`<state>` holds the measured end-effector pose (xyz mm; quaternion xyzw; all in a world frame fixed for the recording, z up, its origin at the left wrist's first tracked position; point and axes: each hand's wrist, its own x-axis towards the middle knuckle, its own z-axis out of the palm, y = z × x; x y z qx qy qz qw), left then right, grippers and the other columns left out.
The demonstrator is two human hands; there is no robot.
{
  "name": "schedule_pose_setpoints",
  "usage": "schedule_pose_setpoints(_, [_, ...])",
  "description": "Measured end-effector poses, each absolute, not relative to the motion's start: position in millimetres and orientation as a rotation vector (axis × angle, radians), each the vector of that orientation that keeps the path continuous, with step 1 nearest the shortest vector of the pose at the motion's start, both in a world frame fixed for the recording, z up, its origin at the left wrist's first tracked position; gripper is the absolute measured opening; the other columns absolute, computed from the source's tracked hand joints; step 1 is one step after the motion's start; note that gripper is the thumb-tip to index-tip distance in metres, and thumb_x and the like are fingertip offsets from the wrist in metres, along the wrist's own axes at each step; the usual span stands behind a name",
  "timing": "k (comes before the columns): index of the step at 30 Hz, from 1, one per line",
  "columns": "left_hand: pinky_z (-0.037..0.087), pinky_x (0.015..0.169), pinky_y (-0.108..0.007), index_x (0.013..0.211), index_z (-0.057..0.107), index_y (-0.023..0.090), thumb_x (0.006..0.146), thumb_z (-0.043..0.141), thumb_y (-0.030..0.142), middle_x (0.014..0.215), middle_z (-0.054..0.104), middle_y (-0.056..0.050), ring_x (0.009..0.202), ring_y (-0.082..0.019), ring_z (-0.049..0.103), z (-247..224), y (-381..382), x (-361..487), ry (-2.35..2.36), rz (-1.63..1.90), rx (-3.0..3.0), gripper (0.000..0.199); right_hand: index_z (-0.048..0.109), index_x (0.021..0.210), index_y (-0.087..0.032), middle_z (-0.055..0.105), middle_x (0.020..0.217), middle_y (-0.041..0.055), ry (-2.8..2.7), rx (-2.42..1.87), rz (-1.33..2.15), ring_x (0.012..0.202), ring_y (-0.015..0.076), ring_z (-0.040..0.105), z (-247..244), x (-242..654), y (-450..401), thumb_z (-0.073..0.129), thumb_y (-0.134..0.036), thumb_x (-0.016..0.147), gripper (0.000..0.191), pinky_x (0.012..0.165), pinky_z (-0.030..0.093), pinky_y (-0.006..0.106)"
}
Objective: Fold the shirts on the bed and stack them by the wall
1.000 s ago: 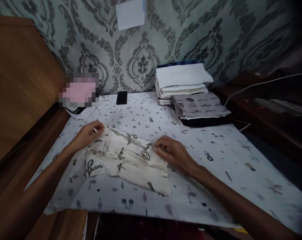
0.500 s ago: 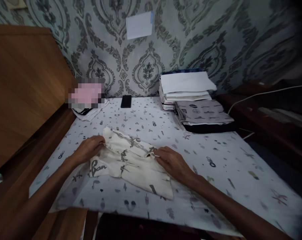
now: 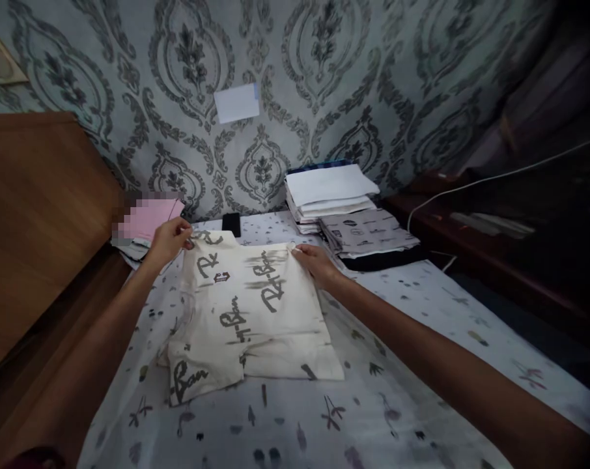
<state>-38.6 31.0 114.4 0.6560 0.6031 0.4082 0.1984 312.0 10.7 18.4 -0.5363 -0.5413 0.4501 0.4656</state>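
Note:
A cream garment [image 3: 256,312] with dark printed lettering and a small dark red emblem is spread between my hands, its lower part resting on the patterned white sheet [image 3: 402,384]. My left hand [image 3: 170,240] pinches its upper left corner. Its upper right corner is pinched between the fingers of my right hand [image 3: 317,264]. The upper edge is raised off the sheet, and the lower left part is creased over itself.
Folded cloths, white [image 3: 329,185] and grey printed [image 3: 366,231], are stacked at the back right. A dark phone-like object [image 3: 231,225] lies by the wall. Pink folded cloth [image 3: 151,218] sits back left, beside a wooden panel [image 3: 36,221]. A white cable [image 3: 510,172] hangs at right.
Both hands have risen and moved away from me with the garment's upper edge. The bunched garment is now opened out, showing more lettering and the emblem. The camera view has shifted.

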Motion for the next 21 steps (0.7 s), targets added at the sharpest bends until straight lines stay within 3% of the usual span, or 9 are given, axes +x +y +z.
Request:
schedule_pose_setpoints(6, [0.053, 0.075, -0.035, 0.085, 0.058, 0.019, 0.067, 0.060, 0.034, 0.081, 0.058, -0.001, 0.077, -0.019, 0.058, 50.0, 40.3, -53.5, 1.833, 0.912, 1.860, 0.024, 0.061, 0.079, -0.022, 0.051, 0.059, -0.0043, -1.353, -1.478, 0.888, 0.061, 0.0165, 0.048, -14.8, 322.0, 35.7, 0.058, -0.041, 0.066, 0.023, 0.059, 0.036, 0.027])
schedule_pose_setpoints(12, [0.051, 0.087, -0.040, 0.106, 0.062, 0.020, 0.087, 0.048, 0.044, 0.107, 0.063, -0.010, 0.099, -0.025, 0.059, 33.2, -45.5, -63.1, 1.770, 0.710, 2.144, 0.034, 0.063, 0.111, -0.021, 0.052, 0.062, -0.0060, -1.515, -1.442, 0.840, 0.059, 0.0157, 0.049, -20.0, 330.8, 12.9, 0.057, -0.044, 0.077, 0.042, 0.059, 0.038, 0.027])
schedule_pose_setpoints(15, [0.050, 0.092, -0.038, 0.110, 0.063, 0.023, 0.095, 0.044, 0.047, 0.113, 0.064, -0.010, 0.103, -0.024, 0.060, 36.5, -96.8, -49.2, 1.503, 0.533, 2.191, 0.034, 0.061, 0.124, -0.021, 0.067, 0.086, 0.0006, -1.612, -1.397, 0.801, 0.075, 0.0183, 0.061, -21.8, 328.8, 8.7, 0.057, -0.038, 0.081, 0.047, 0.070, 0.047, 0.030])
schedule_pose_setpoints(18, [0.050, 0.096, -0.037, 0.118, 0.063, 0.028, 0.093, 0.053, 0.050, 0.126, 0.062, -0.009, 0.115, -0.026, 0.058, 42.3, -140.6, -33.6, 1.315, 0.337, 2.236, 0.035, 0.064, 0.125, -0.021, 0.067, 0.122, 0.0076, -1.798, -1.462, 0.707, 0.107, 0.0228, 0.063, -20.7, 326.3, 12.1, 0.057, -0.025, 0.081, 0.045, 0.092, 0.049, 0.033])
schedule_pose_setpoints(21, [0.049, 0.098, -0.039, 0.120, 0.064, 0.030, 0.089, 0.060, 0.049, 0.132, 0.060, -0.009, 0.120, -0.028, 0.056, 51.5, -169.5, -24.3, 1.257, 0.199, 2.315, 0.036, 0.067, 0.121, -0.018, 0.064, 0.129, 0.0119, -1.919, -1.598, 0.609, 0.119, 0.0276, 0.059, -17.3, 324.5, 15.2, 0.055, -0.014, 0.079, 0.044, 0.104, 0.044, 0.038])
